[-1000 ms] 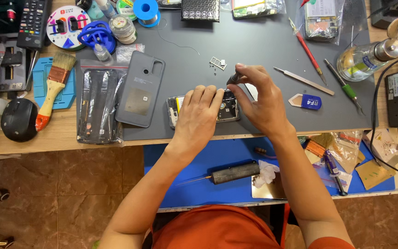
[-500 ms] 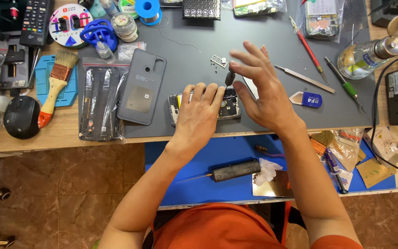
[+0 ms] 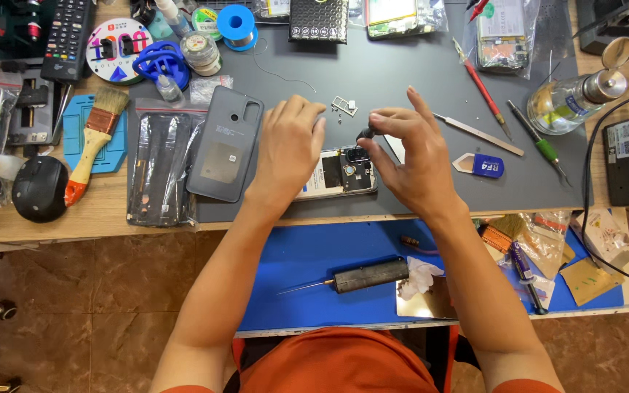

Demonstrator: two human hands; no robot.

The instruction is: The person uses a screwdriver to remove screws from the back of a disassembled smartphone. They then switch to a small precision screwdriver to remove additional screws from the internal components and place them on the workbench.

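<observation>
Floor: brown tiles (image 3: pixel 74 306), visible below the near bench edge.
Bench: wooden top (image 3: pixel 103 211) carrying a grey work mat (image 3: pixel 402 80); a blue lower shelf (image 3: pixel 307 255) sits under the near edge.
Opened phone: the opened phone (image 3: pixel 340 173) lies flat on the grey work mat near its front edge, internals facing up, camera end to the right.
Back cover: a dark grey back cover (image 3: pixel 225 144) lies flat just left of the opened phone, apart from it.
Left hand: the left hand (image 3: pixel 287 149) rests palm-down on the left part of the opened phone, fingers together and flat, pressing rather than clasping.
Right hand: the right hand (image 3: pixel 415 156) hovers over the phone's right end, thumb and forefinger pinched narrow on a small dark part (image 3: pixel 365 133); the other fingers are spread upward.
Part position: the small dark part is held just above the camera end of the opened phone; whether it touches the phone cannot be told.
Shelf items: a black cylindrical tool (image 3: pixel 369 274) with a thin tip lies on the blue lower shelf, beside a crumpled tissue (image 3: pixel 420 275).
Left of mat: a brush (image 3: pixel 92 142) with a wooden handle and a black round object (image 3: pixel 40 188).
Right of mat: a clear bottle (image 3: pixel 573 98) on its side, a red-handled tool (image 3: pixel 478 80), a green-handled screwdriver (image 3: pixel 540 142), a metal spudger (image 3: pixel 478 133), a blue opening pick (image 3: pixel 483 165).
Small hardware: a card tray and screws (image 3: pixel 344 107) lie on the mat behind the hands.
</observation>
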